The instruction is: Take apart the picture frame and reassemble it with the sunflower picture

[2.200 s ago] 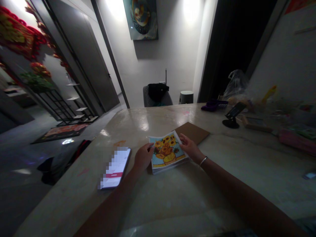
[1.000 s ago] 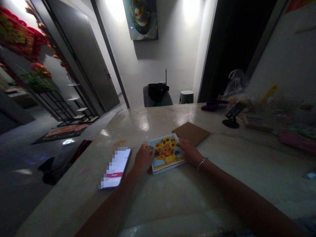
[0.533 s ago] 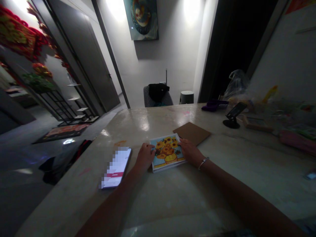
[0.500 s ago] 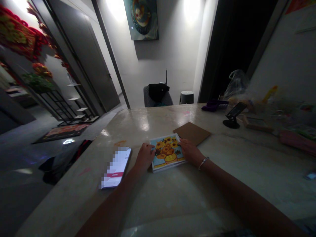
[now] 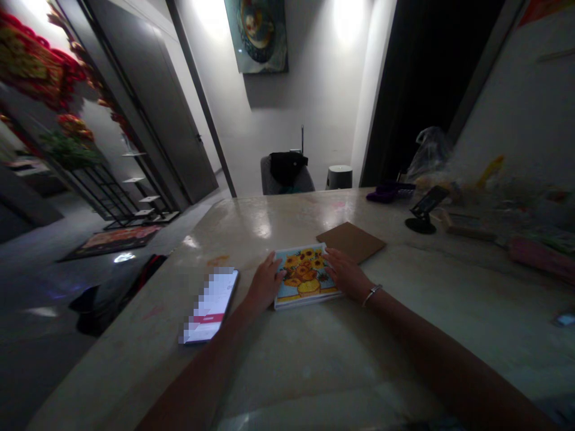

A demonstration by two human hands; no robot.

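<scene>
A square sunflower picture [image 5: 308,278] with a white border lies on the tabletop in front of me, with a mosaic-like surface. My left hand [image 5: 266,280] holds its left edge, the thumb over the border and the fingers along the side. At the opposite edge, my right hand [image 5: 348,275] grips with fingertips resting on the picture's face; a bracelet [image 5: 372,293] circles that wrist. The undersides of both hands are hidden. Behind the picture, partly covered by my right hand, is a flat brown board [image 5: 353,239].
A lit phone [image 5: 215,308] lies left of my left forearm on the pale stone table [image 5: 287,371]. To the right stand a black phone stand [image 5: 424,209], a purple item [image 5: 389,191] and a plastic bag among clutter. A chair [image 5: 287,173] is beyond the far edge.
The sunflower picture has turned slightly and its near edge has shifted a little away from me. The fingers of both hands have stretched further along its sides.
</scene>
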